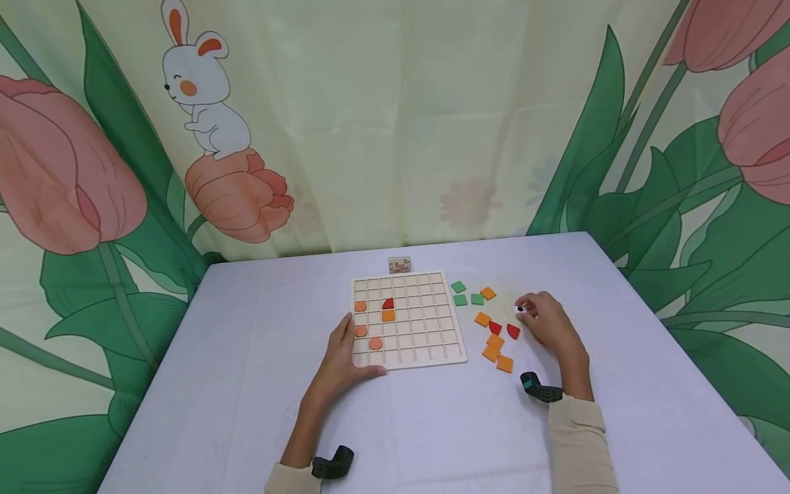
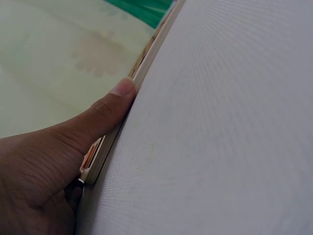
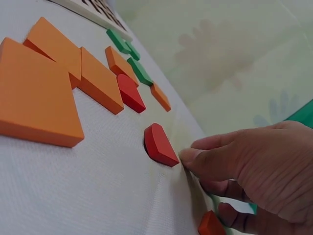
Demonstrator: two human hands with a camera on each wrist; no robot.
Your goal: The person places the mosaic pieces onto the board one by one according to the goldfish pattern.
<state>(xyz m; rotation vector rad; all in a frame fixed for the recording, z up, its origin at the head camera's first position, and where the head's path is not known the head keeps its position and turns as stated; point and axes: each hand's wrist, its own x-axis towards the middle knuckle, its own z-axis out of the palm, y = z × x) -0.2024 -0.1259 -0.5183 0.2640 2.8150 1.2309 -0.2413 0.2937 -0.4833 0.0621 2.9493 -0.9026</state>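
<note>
A pale wooden grid board (image 1: 426, 329) lies flat on the table. My left hand (image 1: 341, 357) holds its near left corner, thumb along the front edge and fingers at the left side; the left wrist view shows the thumb (image 2: 105, 110) against the board's edge. On the grid sit several round orange pieces (image 1: 375, 344), a red rounded piece (image 1: 388, 303) and an orange square (image 1: 388, 315). Right of the loose pieces, my right hand (image 1: 548, 322) pinches a small white piece with a black dot (image 1: 520, 309). The right wrist view hides that piece behind the fingers.
Between board and right hand lie loose green squares (image 1: 459, 300), orange squares (image 1: 505, 363) and red rounded pieces (image 1: 513, 331). A red-orange piece (image 3: 210, 225) shows under the right hand. A small patterned card (image 1: 399, 265) is behind the board, before a printed curtain (image 1: 395, 137).
</note>
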